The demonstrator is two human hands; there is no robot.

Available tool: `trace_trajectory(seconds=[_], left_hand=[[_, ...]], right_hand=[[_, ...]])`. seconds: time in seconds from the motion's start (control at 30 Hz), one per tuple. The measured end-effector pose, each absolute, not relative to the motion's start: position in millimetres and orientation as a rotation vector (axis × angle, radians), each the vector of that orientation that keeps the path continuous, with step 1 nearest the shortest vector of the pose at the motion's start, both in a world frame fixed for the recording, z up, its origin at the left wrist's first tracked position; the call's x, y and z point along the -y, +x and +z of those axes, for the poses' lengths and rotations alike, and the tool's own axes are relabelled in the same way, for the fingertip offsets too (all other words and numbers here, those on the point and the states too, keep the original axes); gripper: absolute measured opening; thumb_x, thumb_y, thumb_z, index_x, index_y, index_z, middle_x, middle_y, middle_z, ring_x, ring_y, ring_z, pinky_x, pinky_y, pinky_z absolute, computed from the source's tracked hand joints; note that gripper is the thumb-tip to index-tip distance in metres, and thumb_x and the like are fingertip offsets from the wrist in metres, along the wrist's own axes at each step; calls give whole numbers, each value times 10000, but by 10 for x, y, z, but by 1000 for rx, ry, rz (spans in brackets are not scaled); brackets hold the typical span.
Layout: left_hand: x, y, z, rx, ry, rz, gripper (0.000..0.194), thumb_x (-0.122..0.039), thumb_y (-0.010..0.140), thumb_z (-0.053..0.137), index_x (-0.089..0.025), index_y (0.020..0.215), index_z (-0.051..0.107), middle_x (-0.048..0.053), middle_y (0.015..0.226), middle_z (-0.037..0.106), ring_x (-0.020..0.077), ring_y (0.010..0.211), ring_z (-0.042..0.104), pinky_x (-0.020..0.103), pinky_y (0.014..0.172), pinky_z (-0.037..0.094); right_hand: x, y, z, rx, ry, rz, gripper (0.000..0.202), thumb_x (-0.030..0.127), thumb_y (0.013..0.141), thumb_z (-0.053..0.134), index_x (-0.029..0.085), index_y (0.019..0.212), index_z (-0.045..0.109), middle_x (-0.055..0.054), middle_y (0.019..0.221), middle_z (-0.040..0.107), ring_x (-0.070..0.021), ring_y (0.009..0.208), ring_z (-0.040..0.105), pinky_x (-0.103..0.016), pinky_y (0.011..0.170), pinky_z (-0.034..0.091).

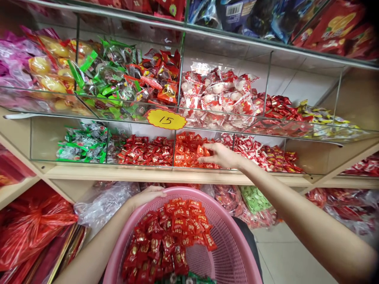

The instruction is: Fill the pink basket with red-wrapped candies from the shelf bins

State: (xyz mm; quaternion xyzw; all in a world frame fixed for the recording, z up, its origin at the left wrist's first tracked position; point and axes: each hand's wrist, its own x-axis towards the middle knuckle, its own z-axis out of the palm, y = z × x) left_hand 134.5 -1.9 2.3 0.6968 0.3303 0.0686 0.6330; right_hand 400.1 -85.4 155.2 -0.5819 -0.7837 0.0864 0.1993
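Observation:
My right hand point(217, 155) reaches into the lower shelf and pinches an orange-red wrapped candy point(200, 150) over a compartment of similar orange-red candies point(184, 152). Below, my left hand point(147, 196) rests on the far left rim of a pink plastic basket point(237, 232), its fingers along the edge. Inside the basket lie orange-red candies point(189, 221), dark red candies point(154, 248) and some green-wrapped ones point(177, 278) at the bottom of the view.
Glass dividers split the shelves into candy compartments. A yellow price tag point(166, 119) marked 15 hangs on the middle shelf's edge. Under the wooden ledge point(118, 173) lie clear plastic bags point(106, 203); a red bag point(32, 225) stands at lower left.

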Motion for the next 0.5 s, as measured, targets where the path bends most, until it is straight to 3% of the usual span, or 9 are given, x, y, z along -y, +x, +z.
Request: trace_trajectory(seconds=[0.17,0.3,0.5], left_hand=[[27,1356,-2,-799,1556,161,324,-357,646,577,-165,902,627,3,821,651,175,739,575,236,659,412],[27,1363,-9,-747,1559,167,312,-353,659,567,-158,896,623,1,782,645,155,677,568,227,614,403],[19,1344,-25,-704,1561,170,320,-375,668,559,-139,876,617,-5,692,617,127,580,531,212,531,372]], right_hand=[[1184,3723,1244,2366,-1529,689,271,382,746,499,127,803,571,10,690,530,-84,586,427,-208,549,324],[1204,3495,855,2575,-1770,571,272,375,682,575,119,773,584,-11,687,557,-98,565,448,-216,517,323],[1104,3097,650,2767,-1799,439,303,341,692,573,131,910,597,-78,866,621,-170,756,556,-251,636,400]])
